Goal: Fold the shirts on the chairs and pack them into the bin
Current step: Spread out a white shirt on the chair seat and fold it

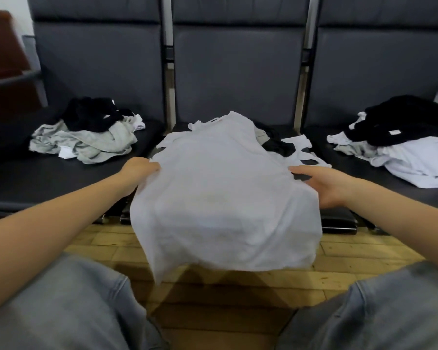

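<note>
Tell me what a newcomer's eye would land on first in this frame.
The large white cotton shirt dominates the centre, spread over the middle chair's front edge and hanging toward the wooden floor, gripped at its sides by the left hand and right hand. Next come the crumpled heaps: grey and black clothes on the left seat, black and white clothes on the right seat.

White shirt [223, 188] between left hand [139, 170] and right hand [324, 185], over middle chair [235, 72].
</note>
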